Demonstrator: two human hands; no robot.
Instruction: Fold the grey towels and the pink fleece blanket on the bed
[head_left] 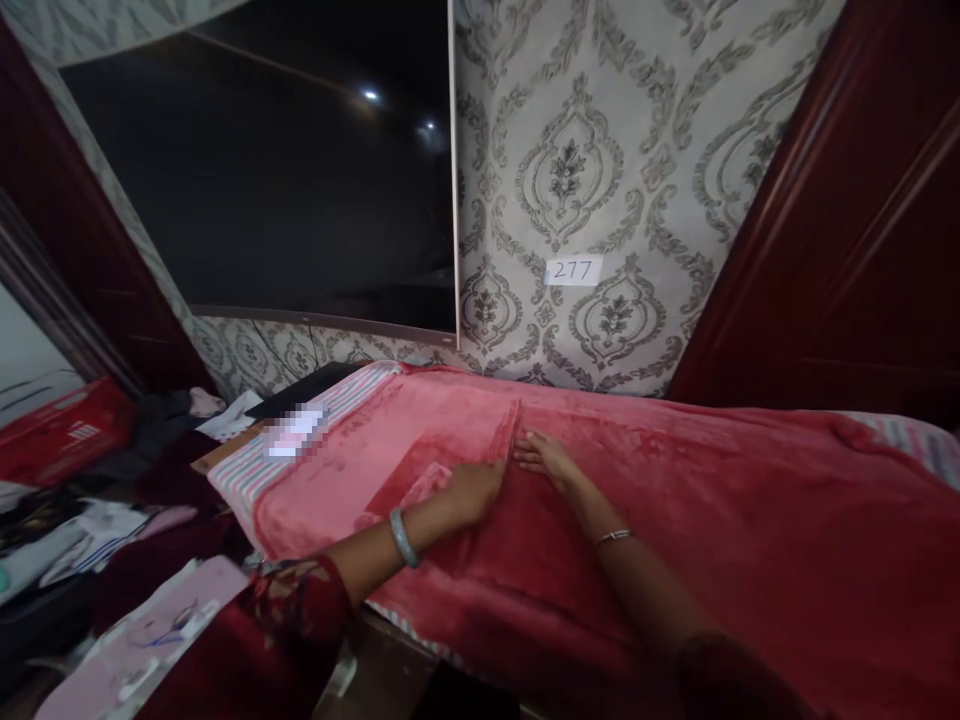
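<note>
A red plush cloth (720, 520) lies spread out, with a raised folded edge near its middle. My left hand (476, 492), a pale bangle on its wrist, is closed at this edge and appears to pinch it; its fingertips are partly hidden. Just right of the edge, my right hand (541, 458) rests on the plush with its fingers stretched out and holds nothing. The cloth's left part is lighter pink, with a darker patch under my left forearm. A striped cloth (251, 470) shows at the left end.
A large dark television (300, 170) hangs on the patterned wall, beside a paper label (574, 270) reading 277. At the left are heaped clothes (97, 530), a red box (64, 430) and a pink board-like item (161, 630). A dark red door (847, 250) stands at right.
</note>
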